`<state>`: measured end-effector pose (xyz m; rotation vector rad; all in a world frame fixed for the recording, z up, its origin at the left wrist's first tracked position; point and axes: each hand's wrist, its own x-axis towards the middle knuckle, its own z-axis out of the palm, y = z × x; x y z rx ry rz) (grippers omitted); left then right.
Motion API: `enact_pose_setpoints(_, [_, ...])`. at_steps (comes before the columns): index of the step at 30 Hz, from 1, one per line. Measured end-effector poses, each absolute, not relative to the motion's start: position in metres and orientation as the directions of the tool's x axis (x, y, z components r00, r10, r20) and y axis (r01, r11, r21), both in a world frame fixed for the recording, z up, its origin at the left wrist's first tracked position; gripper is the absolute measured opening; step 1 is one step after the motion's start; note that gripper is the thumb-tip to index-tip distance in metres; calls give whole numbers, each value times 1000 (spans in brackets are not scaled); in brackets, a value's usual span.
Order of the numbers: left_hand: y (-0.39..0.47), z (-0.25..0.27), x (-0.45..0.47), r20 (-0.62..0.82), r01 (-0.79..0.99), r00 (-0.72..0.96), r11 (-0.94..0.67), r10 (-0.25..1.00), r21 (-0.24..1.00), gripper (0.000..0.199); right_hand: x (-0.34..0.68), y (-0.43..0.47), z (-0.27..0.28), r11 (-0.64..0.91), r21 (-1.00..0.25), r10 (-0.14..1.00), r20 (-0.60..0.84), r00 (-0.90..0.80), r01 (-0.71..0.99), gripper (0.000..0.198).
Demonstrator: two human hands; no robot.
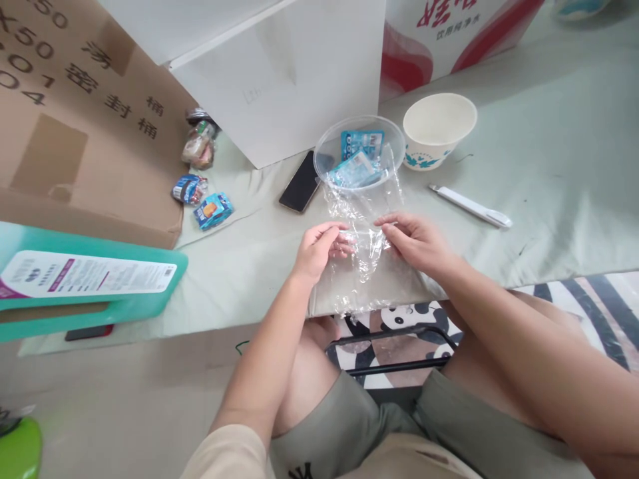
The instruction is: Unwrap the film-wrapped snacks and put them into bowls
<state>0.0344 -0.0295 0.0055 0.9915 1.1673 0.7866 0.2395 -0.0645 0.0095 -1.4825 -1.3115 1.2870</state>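
A thin, clear plastic bag (368, 263) lies crinkled over the table's front edge and reaches up to the bowl. My left hand (319, 249) pinches its left side between thumb and fingers. On the opposite side, my right hand (417, 241) has its thumb and forefinger closed on the same film. Just beyond both hands stands a clear plastic bowl (324, 174) with blue-and-white packets (357, 167) inside. A black phone (300, 183) lies left of the bowl, partly behind its rim.
A white paper tub (439, 130) and a white utility knife (472, 206) are right of the bowl. White and red boxes (319, 73) line the back. At left are a large carton (100, 153), small wrapped snacks (213, 210) and a teal jug (170, 283).
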Motion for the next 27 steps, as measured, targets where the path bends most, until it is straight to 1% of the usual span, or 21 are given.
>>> enact_pose_setpoints(2, [-31, 3, 35, -294, -19, 170, 302, 940, 953, 33, 238, -64, 10, -195, -958, 979, -204, -23, 212, 30])
enact_pose_setpoints(4, [-34, 1, 35, -186, -26, 72, 188, 980, 982, 32, 237, -64, 10, -209, -956, 976, -216, -9, 205, 30])
enact_pose_setpoints(6, [-35, 0, 36, -111, 41, 28, 110, 993, 993, 26, 236, -63, 10, -213, -954, 975, -220, -10, 211, 28])
enact_pose_setpoints(8, [-36, 1, 37, -100, 167, 79, 86, 992, 982, 31, 236, -63, 9, -204, -954, 977, -213, -19, 222, 27])
enact_pose_setpoints(10, [-35, 2, 38, -123, 279, 144, 79, 982, 957, 34, 236, -63, 9, -195, -955, 978, -207, -31, 224, 27])
enact_pose_setpoints(13, [-33, 3, 38, -162, 327, 168, 100, 972, 940, 29, 236, -63, 7, -190, -957, 978, -204, -46, 218, 28])
enact_pose_setpoints(15, [-32, 2, 38, -172, 274, 152, 126, 973, 953, 28, 236, -62, 6, -185, -957, 979, -200, -49, 222, 29])
enact_pose_setpoints(18, [-30, 2, 36, -223, 98, 109, 212, 969, 972, 28, 235, -62, 6, -189, -951, 978, -204, -37, 243, 33])
enact_pose_setpoints(21, [-30, 5, 36, -297, -63, 82, 302, 951, 951, 27, 235, -62, 9, -212, -943, 974, -225, -21, 255, 36])
enact_pose_setpoints(27, [-25, 9, 33, -301, -207, -80, 280, 950, 937, 34, 236, -62, 12, -222, -946, 974, -226, 8, 237, 32])
